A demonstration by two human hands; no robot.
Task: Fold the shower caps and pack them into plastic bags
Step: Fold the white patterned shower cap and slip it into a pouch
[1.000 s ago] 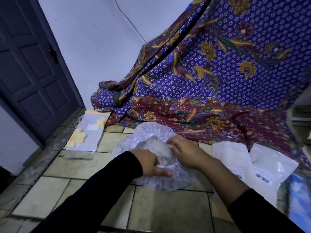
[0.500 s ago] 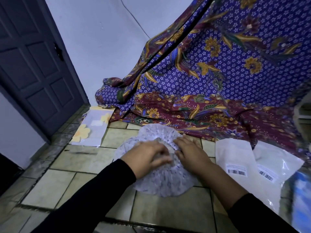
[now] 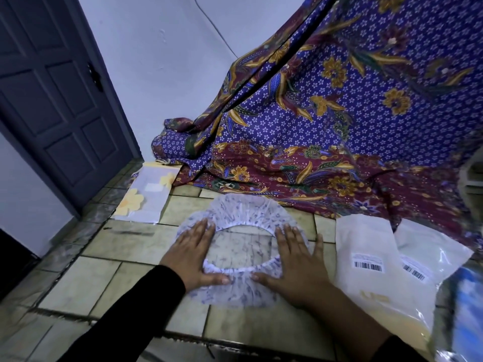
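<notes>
The shower cap point(image 3: 243, 212) lies flat on the tiled floor point(image 3: 109, 259), opening upward, between the two hands: the left hand point(image 3: 192, 254) presses its left rim, the right hand point(image 3: 292, 267) its right rim (fingers straight, gripping nothing). The plastic bags point(image 3: 366, 257) lie nearer to the right hand.

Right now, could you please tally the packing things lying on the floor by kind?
Shower cap, spread flat: 1
Barcoded plastic bags: 2
Yellow-flowered packet: 1
Total: 4
</notes>
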